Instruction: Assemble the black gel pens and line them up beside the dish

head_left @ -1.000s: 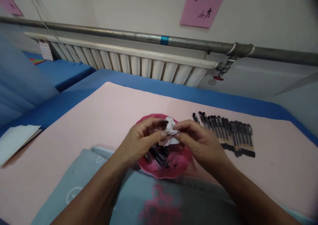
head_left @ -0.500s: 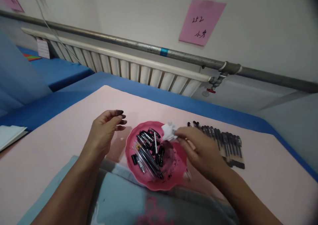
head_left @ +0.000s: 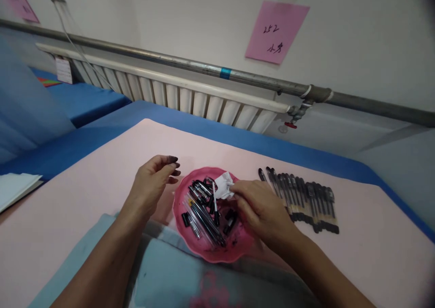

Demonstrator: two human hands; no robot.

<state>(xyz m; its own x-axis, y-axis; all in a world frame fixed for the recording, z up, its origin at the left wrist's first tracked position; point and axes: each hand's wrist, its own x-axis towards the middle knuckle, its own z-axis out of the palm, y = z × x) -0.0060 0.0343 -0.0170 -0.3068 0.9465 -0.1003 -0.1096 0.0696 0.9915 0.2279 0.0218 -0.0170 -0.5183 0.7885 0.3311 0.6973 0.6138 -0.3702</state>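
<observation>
A crumpled white tissue [head_left: 224, 185] is pinched between the thumb and fingers of my right hand [head_left: 260, 206], over the pink scalloped plate [head_left: 210, 256]. On that plate lie black pen parts, clear tubes [head_left: 195, 224], several dark refills [head_left: 208, 219] and loose caps [head_left: 230, 222]. A thin white stick with a black end [head_left: 215, 203] rests among them. Dark smudges mark the plate's right side. My left hand [head_left: 154, 178] hovers just left of the plate, empty, its fingers loosely bent and apart. Its fingertips are stained black.
Several black pens [head_left: 299, 194] lie in a row on the pink table cover [head_left: 112, 172], right of the plate. White papers [head_left: 16, 188] sit at the left edge. A radiator [head_left: 186, 101] and a pipe [head_left: 190, 66] run along the wall behind the blue surface [head_left: 238, 135].
My right hand has moved slightly left and down with the tissue, now over the plate's pen parts. My left hand has shifted a little right, towards the plate. A black cap piece lies farther right.
</observation>
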